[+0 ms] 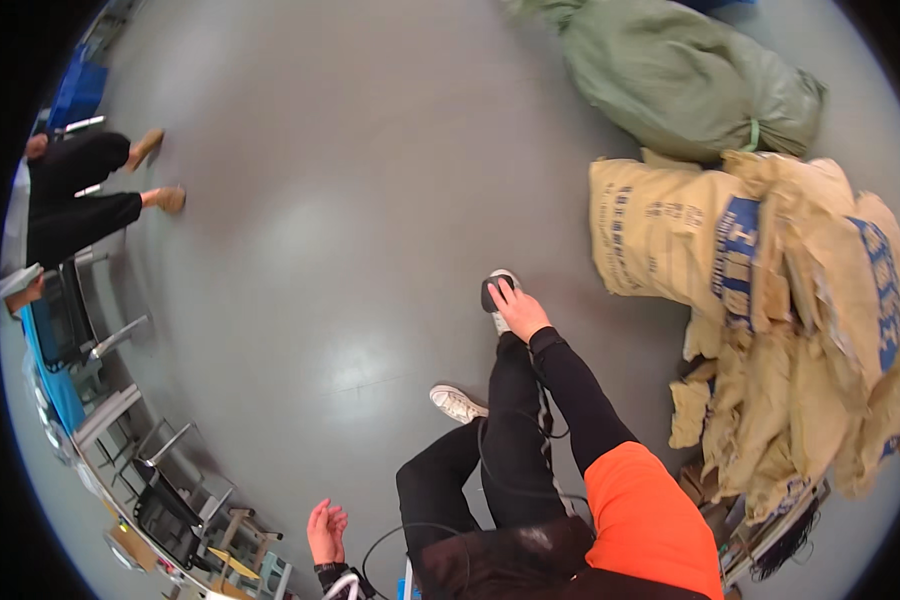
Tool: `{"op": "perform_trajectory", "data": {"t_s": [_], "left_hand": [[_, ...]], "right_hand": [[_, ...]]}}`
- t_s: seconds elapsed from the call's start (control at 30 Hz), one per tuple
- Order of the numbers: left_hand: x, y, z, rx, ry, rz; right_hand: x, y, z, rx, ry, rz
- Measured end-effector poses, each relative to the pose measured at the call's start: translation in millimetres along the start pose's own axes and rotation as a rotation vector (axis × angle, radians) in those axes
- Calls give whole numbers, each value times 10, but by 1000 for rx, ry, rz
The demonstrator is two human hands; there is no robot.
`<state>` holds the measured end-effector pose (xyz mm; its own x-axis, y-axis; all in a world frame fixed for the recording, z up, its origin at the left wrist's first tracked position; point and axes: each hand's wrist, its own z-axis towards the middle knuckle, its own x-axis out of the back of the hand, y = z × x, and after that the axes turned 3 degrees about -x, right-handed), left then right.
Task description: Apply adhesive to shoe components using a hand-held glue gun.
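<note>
While the right hand (518, 312) reaches forward at 12 o'clock from the body, its fingers (503, 297) lie together and flat on the toe of the right shoe (497, 290), touching it; no closed grip around the shoe can be made out. That shoe is white with a dark toe and rests on the grey floor (350, 200), near the centre of the view. Right arm: black sleeve over the forearm, orange sleeve (650, 520) above it. The left hand (325, 530) sits at 7 o'clock, palm up, fingers apart and loosely curled, holding nothing. The left shoe (457, 403), white, lies on the floor between the two hands, well apart from each. Both legs wear black trousers (510, 440), and a thin black cable (400, 535) loops across them. At 3 o'clock a pile of tan sacks (770, 300) with blue print stands near the right shoe; a green sack (680, 75) lies behind it at 1 o'clock. At 9 o'clock a second person (80, 200) in black sits with tan shoes on the floor, with chairs (170, 500) along the rim at 8 o'clock.
</note>
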<state>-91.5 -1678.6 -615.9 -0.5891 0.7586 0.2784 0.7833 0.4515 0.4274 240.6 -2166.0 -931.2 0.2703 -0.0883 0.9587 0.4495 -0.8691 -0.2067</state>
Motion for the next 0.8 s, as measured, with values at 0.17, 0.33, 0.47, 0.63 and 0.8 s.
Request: {"op": "perform_trajectory", "data": {"t_s": [0.17,0.33,0.47,0.63,0.8], "left_hand": [[295,-727,383,43,174,-43],[290,-859,488,86,121,-44],[217,-579,351,27,132,-33],[-11,-439,464,50,0,-58],[413,-417,105,19,56,-92]], "right_hand": [[-1013,-60,8,43,-114,-71],[-1209,-10,-249,16,-174,-19],[-1175,-85,-48,-14,-180,77],[-778,506,885,-85,-745,172],[-393,-184,717,23,-225,125]]}}
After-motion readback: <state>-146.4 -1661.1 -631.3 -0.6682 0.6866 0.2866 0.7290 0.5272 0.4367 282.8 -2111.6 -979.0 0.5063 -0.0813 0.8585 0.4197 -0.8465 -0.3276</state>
